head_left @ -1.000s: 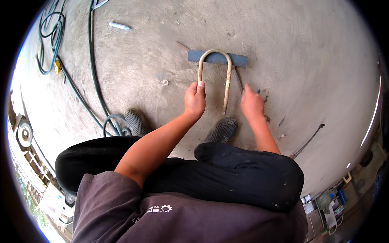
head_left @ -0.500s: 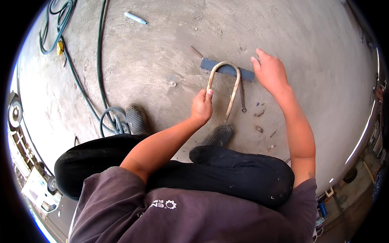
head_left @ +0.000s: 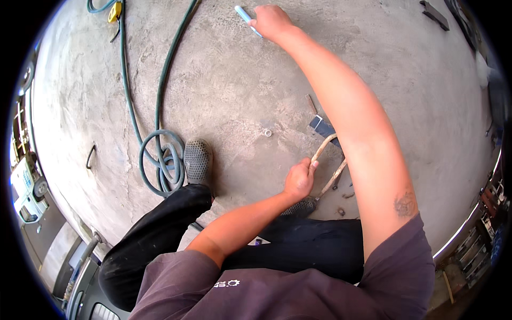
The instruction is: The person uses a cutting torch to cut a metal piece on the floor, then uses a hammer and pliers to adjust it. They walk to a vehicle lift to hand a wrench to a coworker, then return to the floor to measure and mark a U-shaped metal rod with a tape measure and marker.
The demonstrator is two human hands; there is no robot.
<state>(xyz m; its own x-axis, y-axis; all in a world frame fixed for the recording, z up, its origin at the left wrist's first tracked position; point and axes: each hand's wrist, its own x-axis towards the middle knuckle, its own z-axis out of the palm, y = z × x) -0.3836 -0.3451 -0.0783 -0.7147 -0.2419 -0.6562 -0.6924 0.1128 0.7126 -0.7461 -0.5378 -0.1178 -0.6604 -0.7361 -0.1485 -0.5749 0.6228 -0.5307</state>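
My left hand [head_left: 300, 178] is closed round one leg of a pale tan, U-shaped bent rod [head_left: 333, 178]. The rod's curve lies over a dark blue flat metal piece [head_left: 321, 127], and my right forearm hides much of both. Far out in front, my right hand [head_left: 270, 22] has its fingers curled at a light blue pen [head_left: 244, 14]. The thumb meets the pen's barrel, which still lies at floor level. A thin brownish metal piece [head_left: 311, 104] is on the floor just beyond the blue piece.
Green hose [head_left: 165, 85] runs down the left and coils beside my left shoe [head_left: 198, 162]. A yellow tool [head_left: 114, 12] lies at the far left. A small clear ring [head_left: 268, 132] sits mid-floor, and a dark bar [head_left: 434, 16] lies at the far right.
My right hand has gone from beside the blue metal piece to the far pen and closed on it. The left hand keeps hold of the rod. The view has shifted and turned.
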